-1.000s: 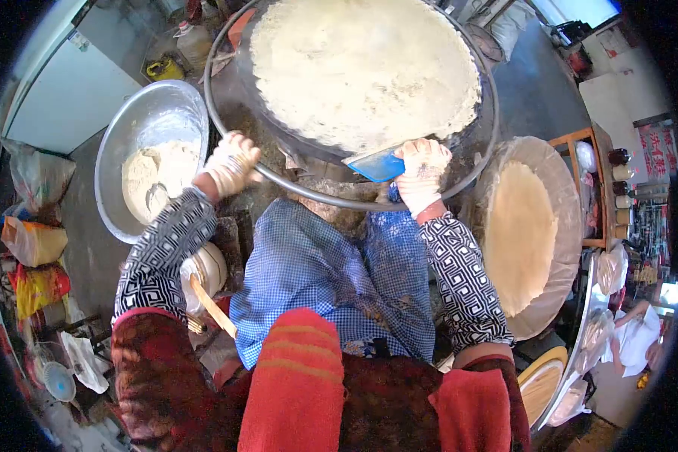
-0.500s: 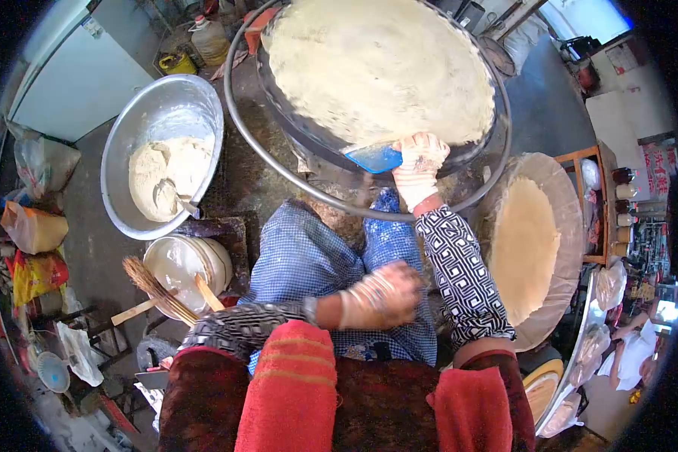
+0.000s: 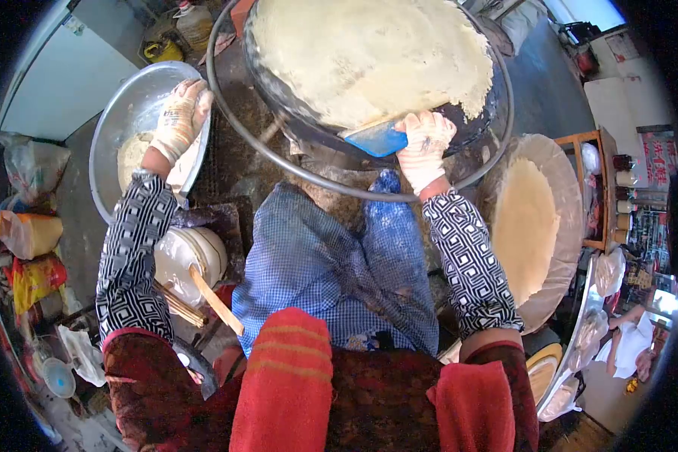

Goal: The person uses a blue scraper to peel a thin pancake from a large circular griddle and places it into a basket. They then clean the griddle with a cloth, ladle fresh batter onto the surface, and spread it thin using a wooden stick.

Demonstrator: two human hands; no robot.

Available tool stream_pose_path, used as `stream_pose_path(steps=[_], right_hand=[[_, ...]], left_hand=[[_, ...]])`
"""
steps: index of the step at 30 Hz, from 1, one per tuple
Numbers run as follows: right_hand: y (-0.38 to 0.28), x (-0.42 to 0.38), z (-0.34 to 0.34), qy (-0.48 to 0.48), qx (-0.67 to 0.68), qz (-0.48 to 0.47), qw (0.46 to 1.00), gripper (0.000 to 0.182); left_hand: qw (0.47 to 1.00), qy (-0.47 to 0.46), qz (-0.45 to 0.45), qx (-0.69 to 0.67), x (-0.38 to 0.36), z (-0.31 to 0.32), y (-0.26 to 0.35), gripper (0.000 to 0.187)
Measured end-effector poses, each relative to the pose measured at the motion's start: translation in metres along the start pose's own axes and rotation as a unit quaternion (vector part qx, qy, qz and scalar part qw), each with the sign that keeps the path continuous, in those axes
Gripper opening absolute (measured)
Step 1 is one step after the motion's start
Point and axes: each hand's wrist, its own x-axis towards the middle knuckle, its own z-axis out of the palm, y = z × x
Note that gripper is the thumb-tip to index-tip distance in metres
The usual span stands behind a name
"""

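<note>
The right hand (image 3: 424, 147), in a pale glove, has its grip clamped on a blue scraper (image 3: 378, 140). The scraper is at the near edge of a large round griddle (image 3: 471, 132), its blade against or just over the margin of the pale layer (image 3: 369, 60); actual contact cannot be confirmed. The layer covers most of the griddle, with dark surface exposed at the near right edge, beside the right hand. A metal ring (image 3: 369, 194) runs around the griddle.

The left hand (image 3: 178, 120), also gloved, is at the right side of a metal basin (image 3: 105, 143), fingers bent near the rim. Whether that grip is apart, together or clamped on anything cannot be told. Pale dough (image 3: 130, 157) lies inside the basin.

The step in hand is judged to be work with the scraper along the near margin. Any further pass would call for a firm hold and a blade kept low and even, so that the layer is not torn.

A white bucket (image 3: 175, 262) is near the left forearm, a wooden handle (image 3: 217, 301) projecting from it. To the right, a flat round sheet (image 3: 526, 226) lies on plastic film (image 3: 567, 248).
</note>
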Motion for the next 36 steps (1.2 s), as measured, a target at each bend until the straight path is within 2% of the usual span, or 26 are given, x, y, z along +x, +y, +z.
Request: stream_pose_path(steps=[1,3,4,6,8,10,12,13,14,15,16,17,18,19,20,22,23,24,26,27,28,32,36], right_hand=[[0.001,0.000,0.002,0.015,0.015,-0.002,1.000,0.008],[0.003,-0.001,0.005,0.050,0.029,-0.017,0.998,0.010],[0.002,0.000,0.005,0.043,0.009,-0.011,0.999,0.010],[-0.001,0.004,0.002,0.035,0.011,0.001,0.999,0.009],[0.000,0.004,0.005,0.048,0.021,-0.006,0.999,0.009],[0.001,0.005,0.008,0.064,0.030,-0.014,0.997,0.008],[-0.002,0.005,0.008,0.055,0.046,-0.017,0.997,0.007],[-0.008,0.008,0.008,0.042,0.056,-0.017,0.997,0.007],[-0.014,0.011,0.010,0.040,0.058,-0.023,0.997,0.008],[-0.021,0.013,0.010,0.008,0.071,-0.034,0.997,0.010],[-0.026,0.015,0.011,-0.022,0.080,-0.044,0.996,0.013],[-0.029,0.015,0.022,-0.030,0.041,-0.063,0.997,0.015],[-0.029,0.013,0.026,0.003,0.120,-0.106,0.987,0.018],[-0.032,0.015,0.022,0.002,0.129,-0.128,0.983,0.019],[-0.035,0.016,0.016,0.002,0.138,-0.147,0.980,0.019],[-0.037,0.021,0.012,-0.066,0.089,-0.159,0.981,0.022],[-0.039,0.029,0.004,-0.109,0.104,-0.160,0.976,0.025],[-0.040,0.033,0.000,-0.110,0.087,-0.183,0.973,0.026],[-0.038,0.038,-0.006,-0.073,0.104,-0.194,0.973,0.026],[-0.039,0.038,-0.008,-0.080,0.059,-0.204,0.974,0.023],[-0.040,0.049,-0.004,-0.198,0.063,-0.176,0.962,0.022],[-0.045,0.059,0.008,-0.204,0.057,-0.153,0.965,0.025],[-0.042,0.070,0.020,-0.204,0.052,-0.148,0.966,0.025]], left_hand=[[1.000,0.005,0.001,0.000,0.000,0.005,-0.009,0.028],[0.965,-0.061,0.187,0.174,0.002,0.018,-0.023,0.036],[0.959,-0.112,0.214,0.146,0.001,0.022,-0.022,0.044],[0.930,-0.249,0.230,0.142,0.005,0.034,-0.008,0.049],[0.911,-0.324,0.216,0.137,-0.011,0.047,0.028,0.056],[0.932,-0.302,0.170,0.102,-0.031,0.037,0.084,0.050],[0.941,-0.311,0.134,0.027,-0.037,0.021,0.155,0.035],[0.970,-0.213,0.119,0.005,-0.057,0.049,0.180,0.030],[0.963,-0.258,0.076,-0.032,-0.051,0.040,0.225,0.023],[0.971,-0.213,0.045,-0.097,-0.051,0.037,0.266,0.022],[0.962,-0.249,0.028,-0.108,-0.047,0.043,0.304,0.016],[0.974,-0.172,0.049,-0.139,-0.046,0.048,0.335,0.012],[0.955,-0.116,0.195,-0.194,-0.059,0.042,0.353,0.014],[0.911,-0.260,0.304,-0.096,-0.076,0.029,0.376,0.017],[0.888,-0.117,0.262,-0.358,-0.110,0.048,0.385,0.021],[0.882,-0.104,0.283,-0.363,-0.130,0.022,0.377,0.030],[0.862,-0.263,0.273,-0.338,-0.118,0.001,0.364,0.034],[0.818,-0.415,0.262,-0.300,-0.103,-0.016,0.352,0.038],[0.830,-0.470,0.169,-0.247,-0.108,-0.023,0.324,0.037],[0.871,-0.355,0.148,-0.305,-0.128,-0.020,0.311,0.036],[0.910,-0.220,0.102,-0.337,-0.142,-0.020,0.293,0.036],[0.917,-0.227,0.046,-0.325,-0.142,-0.041,0.249,0.038],[0.935,-0.191,0.042,-0.296,-0.125,-0.050,0.215,0.036]])
